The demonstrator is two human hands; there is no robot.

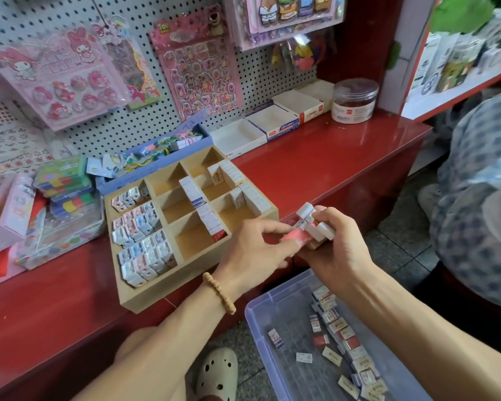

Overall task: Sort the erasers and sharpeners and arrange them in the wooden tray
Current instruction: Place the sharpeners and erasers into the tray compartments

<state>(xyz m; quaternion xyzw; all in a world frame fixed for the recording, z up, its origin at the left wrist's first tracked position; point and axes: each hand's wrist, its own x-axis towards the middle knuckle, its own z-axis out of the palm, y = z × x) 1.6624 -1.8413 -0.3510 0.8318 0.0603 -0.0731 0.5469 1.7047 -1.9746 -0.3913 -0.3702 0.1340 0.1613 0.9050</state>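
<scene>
Far left on the glossy red counter (315, 157) sit clear plastic packs of coloured blocks (65, 183), with pink sticker sheets (61, 79) hanging on the white pegboard (122, 117) behind. Next comes the pale wooden tray with square compartments (145, 296): its left column is packed tight with small boxed sharpeners in pink, blue and white (141, 235), the middle and right columns hold upright rows of white paper-sleeved erasers (211, 221) along their walls, with bare wood floors showing beside them.

Just off the tray's near right corner, the left hand (252, 250), a wooden bead bracelet (219, 292) on its wrist, pinches a small eraser in a red sleeve (294, 237) between fingertips and thumb. That eraser touches the bundle held by the right hand (333, 253), whose fingers are curled round a clutch of blocky white erasers (315, 224), some poking up above the knuckles. Both hands hover over the counter's front edge, the erasers between them.

Below the right forearm lies a translucent blue-tinted plastic bin (261, 316) with loose flat erasers in white, red and tan sleeves (342, 340) scattered along its right side. At the back, open white cardboard boxes (272, 123) and a clear round jar (355, 99) stand against the red wall.
</scene>
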